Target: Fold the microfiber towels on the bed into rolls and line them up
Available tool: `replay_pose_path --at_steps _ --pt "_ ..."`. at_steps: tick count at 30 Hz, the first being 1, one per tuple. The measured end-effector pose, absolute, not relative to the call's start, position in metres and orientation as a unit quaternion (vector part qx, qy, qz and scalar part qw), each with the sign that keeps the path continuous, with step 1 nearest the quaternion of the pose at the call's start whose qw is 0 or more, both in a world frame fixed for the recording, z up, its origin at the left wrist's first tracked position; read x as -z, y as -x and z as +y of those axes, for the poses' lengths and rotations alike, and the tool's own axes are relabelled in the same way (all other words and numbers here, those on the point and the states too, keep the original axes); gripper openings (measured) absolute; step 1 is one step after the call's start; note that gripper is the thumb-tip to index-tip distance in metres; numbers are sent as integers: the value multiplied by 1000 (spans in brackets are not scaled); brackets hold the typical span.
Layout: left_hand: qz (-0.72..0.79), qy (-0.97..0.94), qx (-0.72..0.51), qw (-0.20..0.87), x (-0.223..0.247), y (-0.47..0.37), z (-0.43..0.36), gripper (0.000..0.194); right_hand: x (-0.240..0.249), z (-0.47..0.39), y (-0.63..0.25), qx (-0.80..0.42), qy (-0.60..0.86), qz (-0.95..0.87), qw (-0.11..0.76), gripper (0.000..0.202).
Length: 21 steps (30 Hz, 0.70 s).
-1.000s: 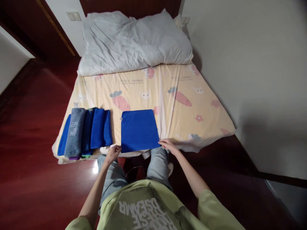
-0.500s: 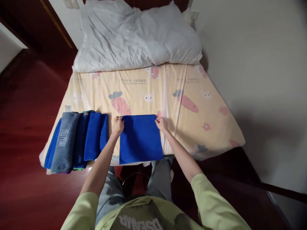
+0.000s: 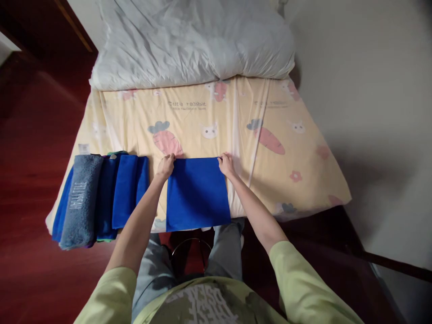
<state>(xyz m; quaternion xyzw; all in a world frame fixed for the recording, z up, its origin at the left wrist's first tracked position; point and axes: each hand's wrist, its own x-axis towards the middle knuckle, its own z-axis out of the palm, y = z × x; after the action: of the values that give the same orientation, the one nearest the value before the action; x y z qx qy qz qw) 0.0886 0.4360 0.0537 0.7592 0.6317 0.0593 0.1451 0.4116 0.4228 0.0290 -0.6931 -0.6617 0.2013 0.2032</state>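
A blue towel [image 3: 198,198] lies as a flat rectangle at the bed's front edge, in front of my body. My left hand [image 3: 166,166] pinches its far left corner between thumb and fingers. At the far right corner, my right hand [image 3: 226,164] grips the towel the same way. To the left, folded blue towels [image 3: 124,191] are lined up side by side. Among them a fluffy grey-blue towel [image 3: 83,202] with white lettering rests on top, beside the darker blue ones.
The bed [image 3: 307,180] has a yellow sheet printed with carrots and rabbits. A large white pillow or quilt [image 3: 195,45] covers its far end. A pale wall [image 3: 371,112] stands on the right, and dark red floor [image 3: 30,171] shows on the left.
The camera view has tipped and shifted, so the bed sits slightly differently in the picture. Both hands stay on the same two towel corners and appear a little farther up.
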Motion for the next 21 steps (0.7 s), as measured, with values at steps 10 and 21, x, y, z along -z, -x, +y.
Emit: replay_pose_path --at_steps 10,21 --pt "643 -751 -48 141 -62 -96 443 27 -17 435 -415 -195 705 -641 232 17" --pt "640 -742 -12 201 -62 -72 482 22 -24 462 -430 -332 723 -564 222 16"
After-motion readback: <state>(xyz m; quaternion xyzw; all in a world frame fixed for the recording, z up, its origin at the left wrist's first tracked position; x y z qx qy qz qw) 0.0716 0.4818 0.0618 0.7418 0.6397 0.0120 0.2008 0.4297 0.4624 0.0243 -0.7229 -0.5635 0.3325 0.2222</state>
